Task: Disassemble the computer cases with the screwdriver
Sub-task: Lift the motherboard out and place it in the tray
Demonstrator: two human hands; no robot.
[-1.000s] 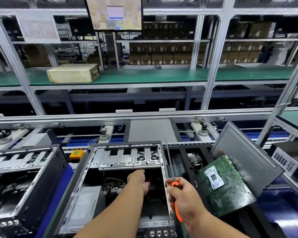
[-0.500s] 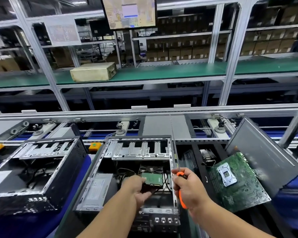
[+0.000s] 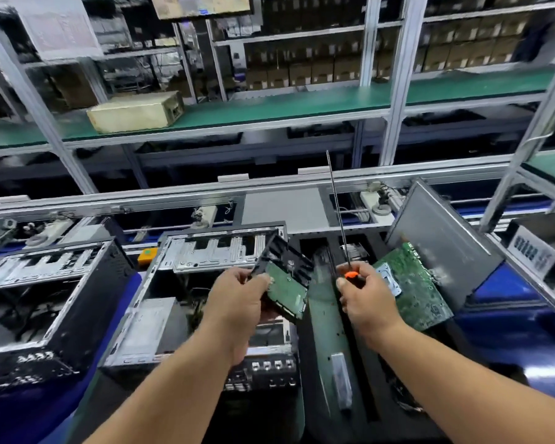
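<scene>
Left hand point(image 3: 237, 302) fingers point(image 3: 263, 278) now curled round hard drive point(image 3: 284, 283), lifted clear of open computer case point(image 3: 202, 302); half a second ago still down inside. Green circuit face in black ribbed plastic caddy, tilted. Right hand point(image 3: 364, 298) gripping screwdriver point(image 3: 337, 209): orange handle, thin steel shaft upright. Case of bare stamped sheet metal. Flat green motherboard point(image 3: 414, 283) lying right, against grey panel point(image 3: 442, 238).
</scene>
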